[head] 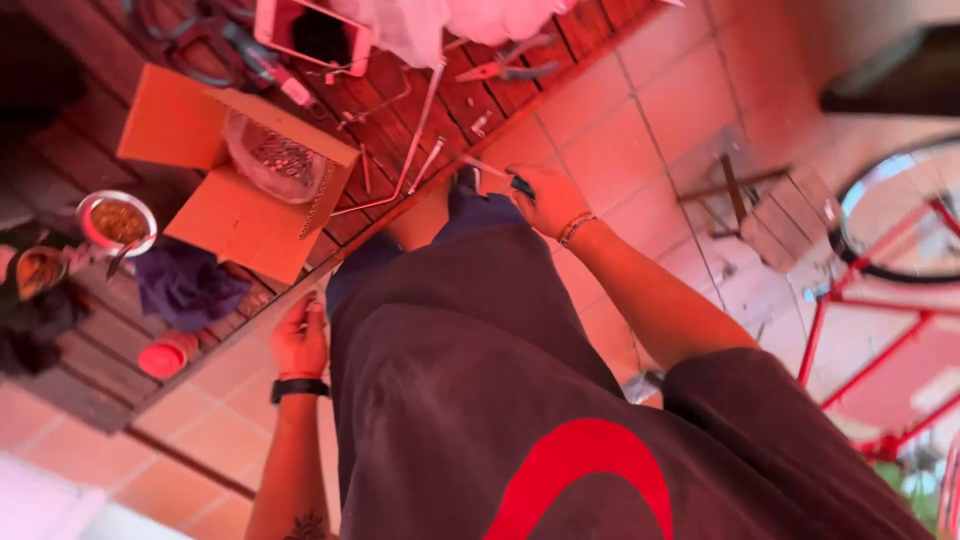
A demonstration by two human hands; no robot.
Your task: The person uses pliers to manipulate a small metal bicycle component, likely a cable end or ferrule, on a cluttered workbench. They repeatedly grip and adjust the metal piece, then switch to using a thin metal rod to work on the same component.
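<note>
My right hand, a beaded bracelet on its wrist, is closed around a slim tool with a dark handle. The tool's thin metal shaft points toward the edge of the slatted wooden table. My left hand, with a black watch on the wrist, hangs by the table's near edge with its fingers curled. I cannot tell whether it holds anything. My dark shirt with a red shape fills the lower middle and hides my legs.
On the table are an open cardboard box holding a bagged chain, a metal bowl of small parts, a purple cloth, a red lid, pliers and thin metal rods. A red bicycle frame stands right on the tiled floor.
</note>
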